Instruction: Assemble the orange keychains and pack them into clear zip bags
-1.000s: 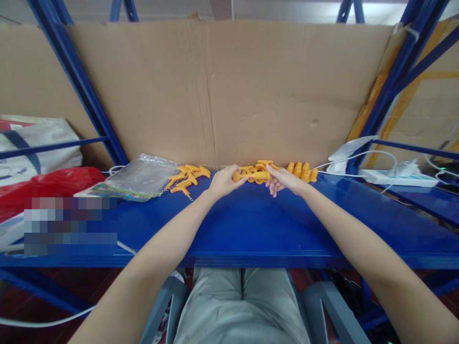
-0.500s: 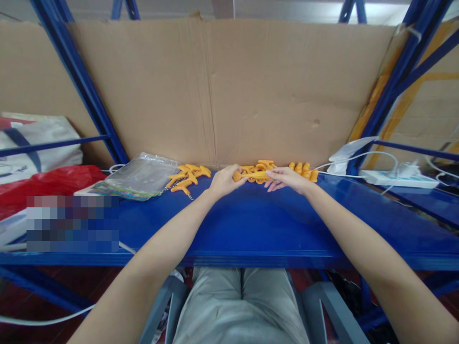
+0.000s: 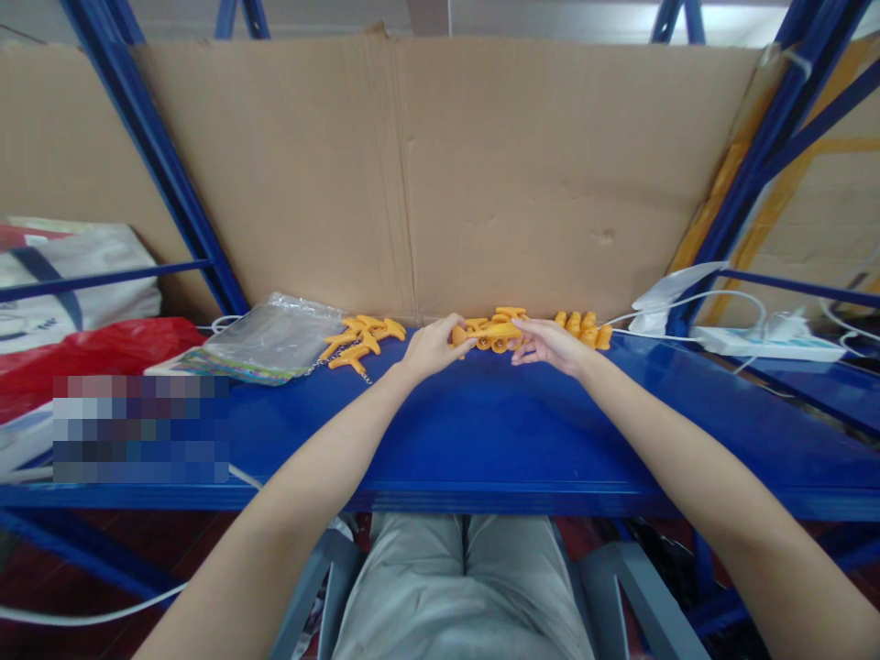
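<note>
Blue shelf [image 3: 474, 431]; yellow piece [image 3: 496, 330] (partly hidden).

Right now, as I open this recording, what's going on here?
A seated person is handling a yellow piece over a blue shelf. The left hand holds one end; the right hand's fingers are at the other, though their grip is unclear. T-shaped yellow pieces with chains lie to the left, beside a clear plastic bag.
</note>
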A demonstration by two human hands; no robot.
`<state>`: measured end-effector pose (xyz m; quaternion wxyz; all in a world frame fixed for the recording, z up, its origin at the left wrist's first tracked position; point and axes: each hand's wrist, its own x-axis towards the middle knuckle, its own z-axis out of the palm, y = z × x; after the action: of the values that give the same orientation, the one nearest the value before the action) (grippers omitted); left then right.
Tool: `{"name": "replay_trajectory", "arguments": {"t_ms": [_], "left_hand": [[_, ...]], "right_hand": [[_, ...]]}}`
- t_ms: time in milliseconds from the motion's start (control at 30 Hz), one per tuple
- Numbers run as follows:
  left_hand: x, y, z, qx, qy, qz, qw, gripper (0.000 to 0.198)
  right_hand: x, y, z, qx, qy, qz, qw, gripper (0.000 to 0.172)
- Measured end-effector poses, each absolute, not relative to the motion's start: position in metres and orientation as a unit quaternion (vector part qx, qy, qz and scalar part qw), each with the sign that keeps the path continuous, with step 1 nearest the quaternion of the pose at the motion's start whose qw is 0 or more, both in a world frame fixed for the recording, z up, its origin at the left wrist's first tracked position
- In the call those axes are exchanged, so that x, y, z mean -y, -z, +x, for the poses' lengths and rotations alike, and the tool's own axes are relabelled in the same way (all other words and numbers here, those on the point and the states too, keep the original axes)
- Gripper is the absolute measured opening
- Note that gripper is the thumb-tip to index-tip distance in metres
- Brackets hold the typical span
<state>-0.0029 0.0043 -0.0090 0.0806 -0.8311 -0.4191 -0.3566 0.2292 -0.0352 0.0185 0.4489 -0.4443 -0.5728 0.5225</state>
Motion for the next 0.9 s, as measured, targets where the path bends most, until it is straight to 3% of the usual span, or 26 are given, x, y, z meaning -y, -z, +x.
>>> {"name": "replay_trajectory", "arguments": {"t_ms": [167, 267, 367, 567, 767, 900], "left_hand": [[0.0, 0.004, -0.002, 0.47, 0.312, -0.823, 0.065, 0.044], [-0.001, 0.003, -0.005, 0.526, 0.268, -0.804, 0.077, 0.037], [-0.003, 0.001, -0.01, 0.569, 0.203, -0.791, 0.098, 0.029], [-0.001, -0.005, -0.02, 0.679, 0.086, -0.722, 0.103, 0.039], [-0.004, -0.007, -0.038, 0.761, 0.026, -0.647, 0.041, 0.058], [-0.012, -0.002, -0.046, 0.749, 0.037, -0.661, 0.02, 0.059]], "right_hand": [[0.023, -0.017, 0.233, 0.532, -0.496, -0.439, 0.527, 0.017], [0.013, -0.011, 0.24, 0.523, -0.418, -0.448, 0.593, 0.022], [0.005, -0.002, 0.247, 0.567, -0.261, -0.477, 0.619, 0.029], [-0.005, 0.01, 0.251, 0.668, 0.05, -0.573, 0.472, 0.031], [-0.013, 0.007, 0.239, 0.731, 0.187, -0.595, 0.277, 0.028], [-0.018, 0.004, 0.233, 0.738, 0.216, -0.605, 0.209, 0.027]]}}
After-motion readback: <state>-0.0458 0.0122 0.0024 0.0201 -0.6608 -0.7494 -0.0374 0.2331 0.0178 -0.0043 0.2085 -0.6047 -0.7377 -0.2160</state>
